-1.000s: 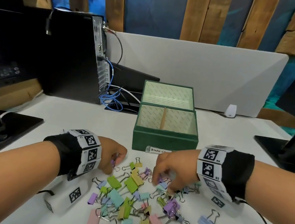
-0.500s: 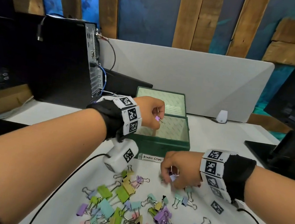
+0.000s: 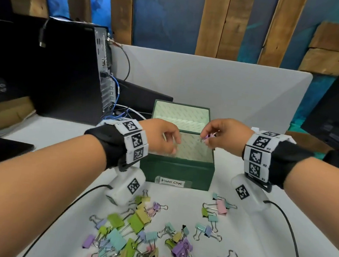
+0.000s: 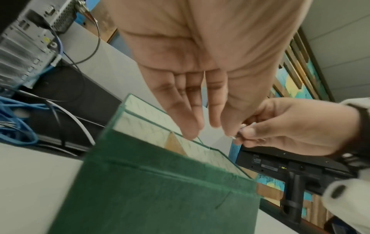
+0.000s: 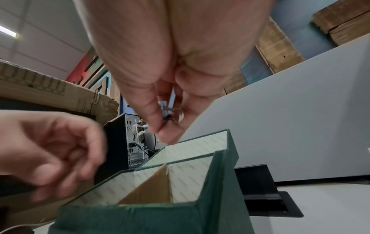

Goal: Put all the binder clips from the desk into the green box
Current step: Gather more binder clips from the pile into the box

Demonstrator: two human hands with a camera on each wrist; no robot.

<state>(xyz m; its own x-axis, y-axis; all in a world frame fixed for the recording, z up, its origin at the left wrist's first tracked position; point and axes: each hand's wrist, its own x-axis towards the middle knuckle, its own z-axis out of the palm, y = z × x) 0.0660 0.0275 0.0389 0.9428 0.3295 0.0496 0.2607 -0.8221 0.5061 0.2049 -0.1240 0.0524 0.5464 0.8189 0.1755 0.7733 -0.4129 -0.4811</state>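
Right hand above green box, grip pinching purple clip; left hand alongside, fingers relaxed, empty.

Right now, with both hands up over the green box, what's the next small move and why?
Probably let the right hand release its purple binder clip. It pinches the clip just above the green box, over the open right compartment, so the clip should drop inside. The left hand hangs over the box with relaxed fingers and nothing visible in them. Many binder clips lie on the desk.
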